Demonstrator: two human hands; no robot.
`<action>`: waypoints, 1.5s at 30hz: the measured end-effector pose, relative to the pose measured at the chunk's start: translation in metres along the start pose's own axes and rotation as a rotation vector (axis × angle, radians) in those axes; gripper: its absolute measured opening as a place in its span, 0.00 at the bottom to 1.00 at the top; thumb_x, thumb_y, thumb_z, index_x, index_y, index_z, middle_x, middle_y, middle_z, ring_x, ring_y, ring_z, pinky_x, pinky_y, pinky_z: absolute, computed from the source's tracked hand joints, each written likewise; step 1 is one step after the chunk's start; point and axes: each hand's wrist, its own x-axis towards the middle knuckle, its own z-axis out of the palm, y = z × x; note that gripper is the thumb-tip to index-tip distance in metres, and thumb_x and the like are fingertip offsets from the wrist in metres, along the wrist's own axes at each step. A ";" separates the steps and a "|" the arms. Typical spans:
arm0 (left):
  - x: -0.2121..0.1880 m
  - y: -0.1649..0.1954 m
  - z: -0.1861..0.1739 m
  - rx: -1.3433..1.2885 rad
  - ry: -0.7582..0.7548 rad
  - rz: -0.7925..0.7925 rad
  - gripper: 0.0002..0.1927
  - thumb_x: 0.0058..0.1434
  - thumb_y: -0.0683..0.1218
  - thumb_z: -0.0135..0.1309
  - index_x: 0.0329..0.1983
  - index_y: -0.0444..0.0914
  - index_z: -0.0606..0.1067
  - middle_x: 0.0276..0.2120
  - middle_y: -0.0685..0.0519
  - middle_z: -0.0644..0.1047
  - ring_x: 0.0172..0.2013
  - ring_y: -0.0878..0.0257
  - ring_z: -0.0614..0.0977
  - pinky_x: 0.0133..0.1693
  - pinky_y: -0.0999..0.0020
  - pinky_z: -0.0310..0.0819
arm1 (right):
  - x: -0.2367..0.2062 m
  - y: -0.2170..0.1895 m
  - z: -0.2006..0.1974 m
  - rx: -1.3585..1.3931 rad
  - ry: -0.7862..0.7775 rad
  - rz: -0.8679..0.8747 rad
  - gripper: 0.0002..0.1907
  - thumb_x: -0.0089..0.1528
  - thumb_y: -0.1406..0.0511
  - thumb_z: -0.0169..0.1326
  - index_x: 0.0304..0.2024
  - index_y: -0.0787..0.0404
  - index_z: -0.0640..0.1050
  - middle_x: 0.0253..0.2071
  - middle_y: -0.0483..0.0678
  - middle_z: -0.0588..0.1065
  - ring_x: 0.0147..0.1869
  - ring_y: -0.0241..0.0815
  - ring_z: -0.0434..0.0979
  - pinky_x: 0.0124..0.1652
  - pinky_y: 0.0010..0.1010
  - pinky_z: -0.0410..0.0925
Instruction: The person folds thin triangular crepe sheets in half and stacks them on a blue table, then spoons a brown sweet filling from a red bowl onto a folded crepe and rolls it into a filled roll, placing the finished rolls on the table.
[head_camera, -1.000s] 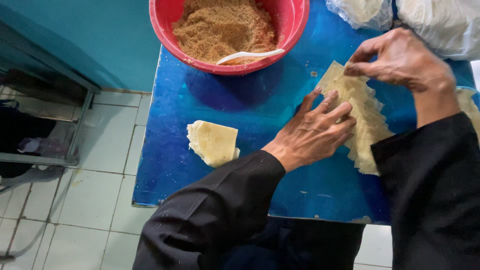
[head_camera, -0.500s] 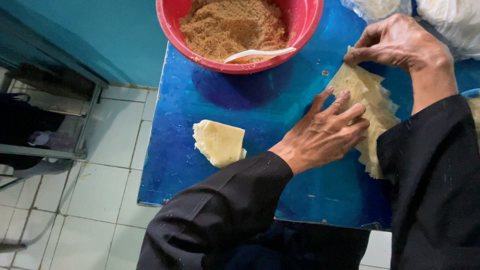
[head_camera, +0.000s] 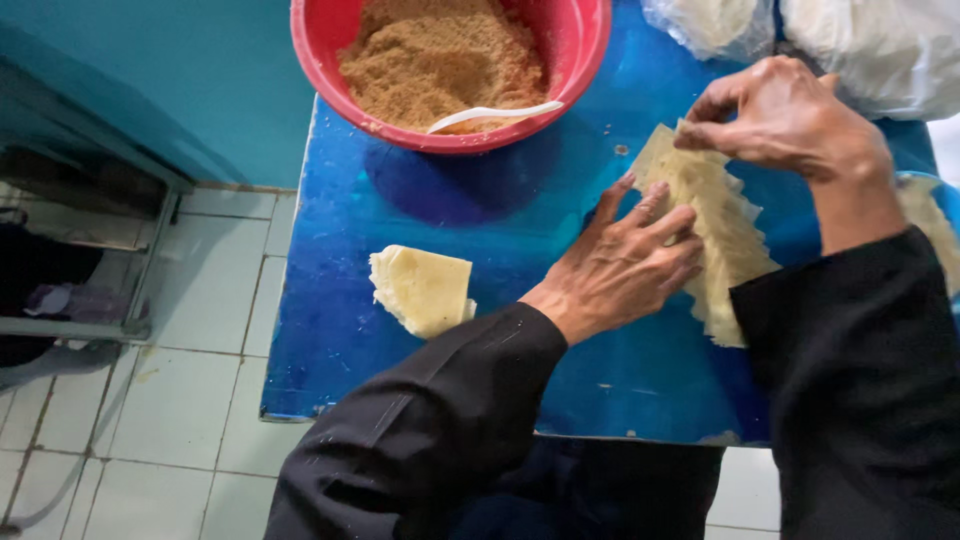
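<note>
Pinched between thumb and fingertips of the right hand (head_camera: 790, 120) is the far corner of the top sheet of the wrapper stack (head_camera: 715, 235). Left hand (head_camera: 625, 265) lies flat and open, fingers spread, pressing the stack's near-left edge. Stack position: on the blue table (head_camera: 500, 230), right of centre. Red bowl (head_camera: 450, 70) of brown crumbs sits at the table's far edge, a white spoon (head_camera: 490, 115) resting in it. Folded wrapper (head_camera: 422, 290) lies left of the stack, well apart. White bags (head_camera: 880, 50) occupy the table's far right corner.
</note>
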 end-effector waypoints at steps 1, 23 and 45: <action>0.000 0.000 0.000 0.002 0.010 0.005 0.07 0.65 0.52 0.56 0.42 0.46 0.79 0.47 0.55 0.73 0.62 0.54 0.73 0.68 0.44 0.51 | -0.007 0.003 -0.005 0.016 -0.035 -0.008 0.23 0.57 0.44 0.62 0.45 0.49 0.87 0.39 0.47 0.83 0.46 0.49 0.82 0.60 0.69 0.61; -0.003 0.001 0.000 0.010 0.019 0.004 0.08 0.62 0.51 0.58 0.42 0.46 0.80 0.47 0.55 0.73 0.62 0.52 0.74 0.71 0.40 0.47 | 0.022 -0.010 0.009 0.117 -0.125 0.110 0.28 0.50 0.47 0.70 0.45 0.56 0.86 0.43 0.53 0.82 0.46 0.50 0.83 0.49 0.41 0.72; -0.003 -0.002 0.004 -0.030 0.035 0.009 0.09 0.62 0.52 0.58 0.43 0.46 0.80 0.50 0.56 0.73 0.62 0.53 0.74 0.71 0.42 0.48 | 0.007 -0.014 0.013 0.088 0.017 -0.006 0.15 0.63 0.54 0.62 0.45 0.56 0.86 0.41 0.53 0.83 0.45 0.48 0.83 0.50 0.42 0.70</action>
